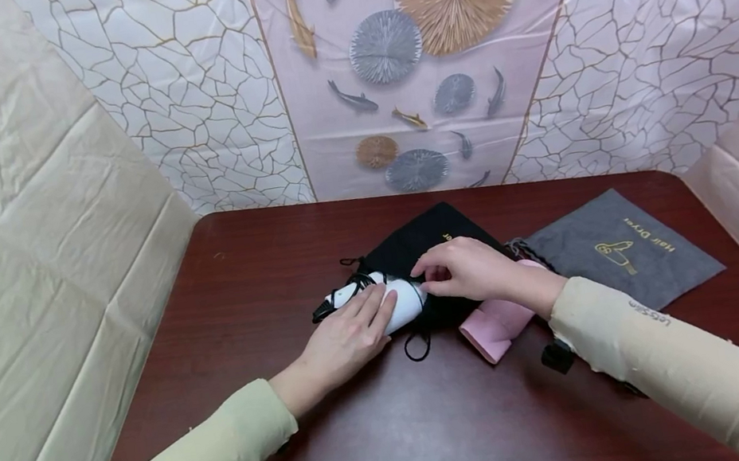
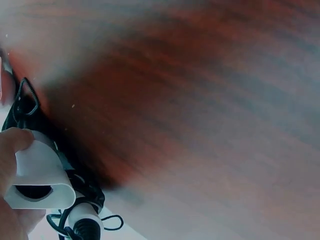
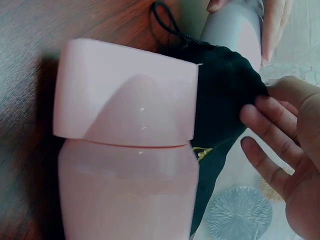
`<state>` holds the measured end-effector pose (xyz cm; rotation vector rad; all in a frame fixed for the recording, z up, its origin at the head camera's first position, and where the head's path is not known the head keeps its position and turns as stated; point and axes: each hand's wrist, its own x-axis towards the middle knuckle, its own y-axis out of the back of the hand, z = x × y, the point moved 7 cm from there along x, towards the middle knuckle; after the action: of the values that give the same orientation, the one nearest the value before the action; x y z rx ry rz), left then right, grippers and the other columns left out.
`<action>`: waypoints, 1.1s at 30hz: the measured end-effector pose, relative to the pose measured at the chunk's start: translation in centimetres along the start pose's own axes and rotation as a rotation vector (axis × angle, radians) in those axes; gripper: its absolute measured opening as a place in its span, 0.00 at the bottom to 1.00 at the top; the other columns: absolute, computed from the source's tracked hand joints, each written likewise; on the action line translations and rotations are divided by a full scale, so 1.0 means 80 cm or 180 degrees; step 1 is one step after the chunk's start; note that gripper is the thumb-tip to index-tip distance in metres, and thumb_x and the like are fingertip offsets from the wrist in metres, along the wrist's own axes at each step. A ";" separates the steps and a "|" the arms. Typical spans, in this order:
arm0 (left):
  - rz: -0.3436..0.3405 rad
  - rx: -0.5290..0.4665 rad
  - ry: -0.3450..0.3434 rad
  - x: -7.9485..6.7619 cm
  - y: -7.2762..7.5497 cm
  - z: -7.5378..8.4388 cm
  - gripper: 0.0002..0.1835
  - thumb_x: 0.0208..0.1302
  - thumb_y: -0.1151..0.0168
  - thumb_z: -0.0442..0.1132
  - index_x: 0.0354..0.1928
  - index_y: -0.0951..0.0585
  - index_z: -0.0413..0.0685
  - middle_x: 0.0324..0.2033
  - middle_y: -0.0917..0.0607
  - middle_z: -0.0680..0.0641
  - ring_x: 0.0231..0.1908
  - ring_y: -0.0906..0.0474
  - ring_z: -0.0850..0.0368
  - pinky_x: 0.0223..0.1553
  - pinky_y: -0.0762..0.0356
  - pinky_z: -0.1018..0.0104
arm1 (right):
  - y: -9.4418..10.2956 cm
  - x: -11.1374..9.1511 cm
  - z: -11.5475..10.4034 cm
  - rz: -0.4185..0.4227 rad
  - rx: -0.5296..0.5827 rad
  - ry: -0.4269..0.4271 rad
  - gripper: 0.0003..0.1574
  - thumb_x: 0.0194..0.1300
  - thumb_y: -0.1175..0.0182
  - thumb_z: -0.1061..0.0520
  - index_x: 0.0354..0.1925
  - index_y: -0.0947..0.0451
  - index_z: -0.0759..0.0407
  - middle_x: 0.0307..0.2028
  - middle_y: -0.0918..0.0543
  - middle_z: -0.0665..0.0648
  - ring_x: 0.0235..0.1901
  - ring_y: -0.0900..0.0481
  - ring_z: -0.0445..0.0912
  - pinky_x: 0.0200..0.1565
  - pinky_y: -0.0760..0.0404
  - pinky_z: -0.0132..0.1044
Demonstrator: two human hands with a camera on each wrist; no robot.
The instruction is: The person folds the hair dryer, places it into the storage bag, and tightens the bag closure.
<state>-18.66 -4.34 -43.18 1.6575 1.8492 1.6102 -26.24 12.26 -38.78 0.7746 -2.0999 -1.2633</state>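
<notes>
A white hair dryer [image 1: 407, 308], its black cord [image 2: 90, 192] wound about the handle, lies partly at the mouth of a black drawstring bag [image 1: 408, 244]. My left hand [image 1: 350, 334] grips the dryer, and in the left wrist view the thumb lies over its body near the oval nozzle opening. With thumb and index finger, my right hand [image 3: 285, 130] pinches the rim of the black bag beside the dryer. The other right fingers are loosely bent. How far the dryer reaches into the bag cannot be told.
Just right of the bag lies a pink hair dryer [image 1: 496, 323], large in the right wrist view and partly under my right forearm. A grey drawstring bag [image 1: 583, 253] with yellow lettering lies flat behind it. Everything rests on a dark red-brown table [image 1: 257, 256]; patterned cloth hangs behind.
</notes>
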 end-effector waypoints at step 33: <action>0.0083 0.0013 0.0065 0.019 -0.005 0.001 0.35 0.61 0.21 0.49 0.65 0.19 0.35 0.60 0.14 0.36 0.61 0.16 0.44 0.63 0.18 0.60 | 0.000 0.005 0.024 0.0216 0.1228 -0.0475 0.08 0.68 0.27 0.63 0.46 0.09 0.60 0.38 0.07 0.52 0.38 0.10 0.42 0.44 0.12 0.35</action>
<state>-19.39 -2.99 -42.75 1.6799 1.8493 1.6407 -27.91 13.09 -39.48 0.7792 -2.5110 -0.9139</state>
